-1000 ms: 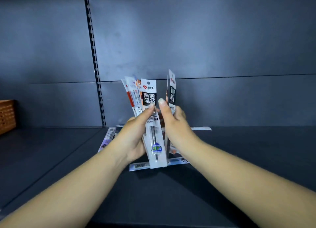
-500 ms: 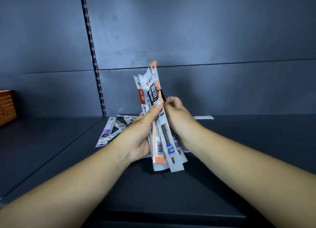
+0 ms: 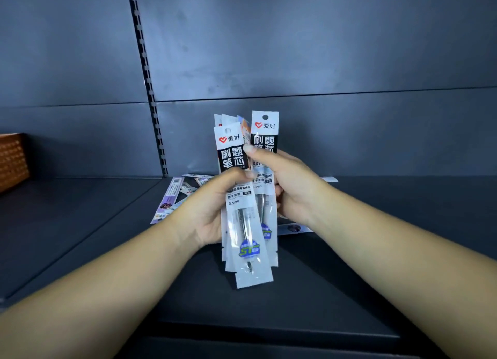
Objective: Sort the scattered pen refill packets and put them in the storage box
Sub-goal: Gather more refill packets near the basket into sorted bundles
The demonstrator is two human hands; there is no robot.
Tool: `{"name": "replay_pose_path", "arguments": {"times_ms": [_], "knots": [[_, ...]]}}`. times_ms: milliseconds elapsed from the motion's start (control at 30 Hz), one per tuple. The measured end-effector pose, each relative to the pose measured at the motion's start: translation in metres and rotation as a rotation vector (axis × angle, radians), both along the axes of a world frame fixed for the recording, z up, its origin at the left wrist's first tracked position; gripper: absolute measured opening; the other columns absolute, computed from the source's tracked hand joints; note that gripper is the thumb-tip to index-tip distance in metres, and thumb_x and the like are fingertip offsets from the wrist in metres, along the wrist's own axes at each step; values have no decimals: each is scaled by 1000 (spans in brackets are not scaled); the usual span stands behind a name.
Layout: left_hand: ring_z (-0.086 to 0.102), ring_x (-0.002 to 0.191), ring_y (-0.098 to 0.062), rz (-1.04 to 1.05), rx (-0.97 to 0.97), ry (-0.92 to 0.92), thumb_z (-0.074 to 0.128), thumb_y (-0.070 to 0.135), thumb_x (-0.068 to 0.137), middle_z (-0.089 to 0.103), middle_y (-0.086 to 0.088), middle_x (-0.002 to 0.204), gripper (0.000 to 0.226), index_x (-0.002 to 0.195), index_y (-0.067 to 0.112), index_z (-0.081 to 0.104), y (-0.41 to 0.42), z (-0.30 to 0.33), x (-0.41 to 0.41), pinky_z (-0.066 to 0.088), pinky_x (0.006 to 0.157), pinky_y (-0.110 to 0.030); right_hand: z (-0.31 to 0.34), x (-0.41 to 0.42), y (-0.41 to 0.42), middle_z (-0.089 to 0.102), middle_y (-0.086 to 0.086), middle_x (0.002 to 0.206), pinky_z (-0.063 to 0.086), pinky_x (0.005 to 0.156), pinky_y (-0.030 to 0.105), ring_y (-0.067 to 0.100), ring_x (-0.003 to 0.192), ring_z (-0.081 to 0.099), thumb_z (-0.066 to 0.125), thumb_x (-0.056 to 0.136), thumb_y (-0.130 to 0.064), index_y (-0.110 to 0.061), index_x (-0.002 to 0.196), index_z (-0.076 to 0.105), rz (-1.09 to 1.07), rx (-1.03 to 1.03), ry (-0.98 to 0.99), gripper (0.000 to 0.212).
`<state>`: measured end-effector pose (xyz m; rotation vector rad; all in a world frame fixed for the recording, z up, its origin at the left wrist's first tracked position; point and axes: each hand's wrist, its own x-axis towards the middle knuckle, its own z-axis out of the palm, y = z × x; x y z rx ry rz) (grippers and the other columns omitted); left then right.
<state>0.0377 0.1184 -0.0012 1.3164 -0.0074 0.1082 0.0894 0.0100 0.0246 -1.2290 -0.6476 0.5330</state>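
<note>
I hold a bunch of pen refill packets (image 3: pixel 243 224) upright above the dark shelf (image 3: pixel 269 299), white with black labels and clear lower halves. My left hand (image 3: pixel 212 208) grips the bunch from the left, thumb across the front packet. My right hand (image 3: pixel 285 184) holds a second black-label packet (image 3: pixel 265 132) at the right of the bunch, thumb on its label. More packets (image 3: pixel 172 200) lie flat on the shelf behind my hands, one of them purple. A woven brown box (image 3: pixel 12 159) stands at the far left edge.
The dark metal back wall (image 3: pixel 322 62) has a slotted upright rail (image 3: pixel 146 81) left of centre. The shelf's front edge (image 3: pixel 269 334) runs below my forearms.
The bunch turned so the black-label fronts face me. My right hand drew one packet apart to the right, and the orange packet slipped behind the others.
</note>
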Motion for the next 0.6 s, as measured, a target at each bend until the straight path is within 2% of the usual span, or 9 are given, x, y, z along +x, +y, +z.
{"name": "replay_pose_path", "arguments": {"times_ms": [133, 200, 267, 333, 400, 433, 500, 533, 600], "knots": [[66, 53, -19, -102, -104, -35, 64, 8, 65, 68, -11, 66, 19, 84, 5, 65, -4, 3, -5, 56, 54, -29, 0, 4, 1, 67, 0, 77, 50, 51, 21, 11, 54, 61, 63, 81, -11, -19, 83, 61, -68, 87, -63, 8], [70, 65, -23, -162, -146, -87, 79, 8, 56, 72, -13, 76, 30, 86, 8, 71, -5, 4, -4, 59, 63, -37, -1, 4, 2, 68, 1, 78, 54, 60, 25, 13, 61, 64, 64, 80, -11, -18, 83, 62, -71, 123, -109, 8], [71, 67, -23, -179, -82, -118, 78, 1, 53, 73, -13, 76, 31, 83, 10, 73, -4, 3, -4, 59, 64, -37, 3, 1, -1, 69, -1, 74, 52, 50, 22, 12, 58, 64, 65, 81, -17, -18, 82, 63, -56, 112, -128, 3], [70, 60, -19, -133, -19, -128, 60, -4, 62, 72, -9, 66, 20, 71, 8, 74, -4, 4, -7, 57, 56, -32, 7, 0, -4, 68, -6, 66, 39, 36, 16, 8, 46, 60, 64, 82, -24, -21, 84, 61, -62, 82, -153, 5], [71, 64, -21, -96, -8, -171, 53, -9, 64, 73, -10, 71, 26, 72, 5, 74, -6, 10, -10, 58, 57, -32, 11, 1, -8, 65, -5, 70, 34, 34, 15, 5, 39, 55, 64, 80, -27, -23, 99, 52, -49, 30, -201, 22], [72, 67, -22, -60, -23, -214, 55, -11, 63, 74, -11, 74, 27, 74, 5, 74, -6, 14, -11, 58, 58, -33, 12, 3, -10, 63, -2, 75, 39, 39, 19, 5, 44, 57, 65, 78, -27, -25, 109, 45, -3, -6, -212, 36], [70, 63, -18, 82, -57, -322, 60, -8, 64, 72, -7, 68, 22, 79, 6, 70, 1, 24, -11, 57, 58, -29, 13, 5, -16, 62, 3, 88, 52, 66, 32, 11, 71, 62, 67, 72, -30, -25, 121, 41, 124, -143, -212, 56], [68, 58, -14, 161, -69, -374, 62, -5, 66, 70, -2, 62, 21, 81, 10, 66, 5, 30, -11, 56, 58, -26, 11, 4, -18, 62, 3, 92, 51, 83, 39, 15, 84, 61, 65, 73, -31, -22, 117, 46, 189, -213, -212, 49], [61, 52, -9, 250, -101, -460, 61, 3, 69, 62, 5, 56, 21, 85, 17, 60, 11, 37, -13, 54, 57, -24, 0, -2, -16, 63, 1, 89, 47, 89, 40, 18, 85, 59, 54, 85, -30, -21, 96, 56, 277, -324, -213, 14]]}}
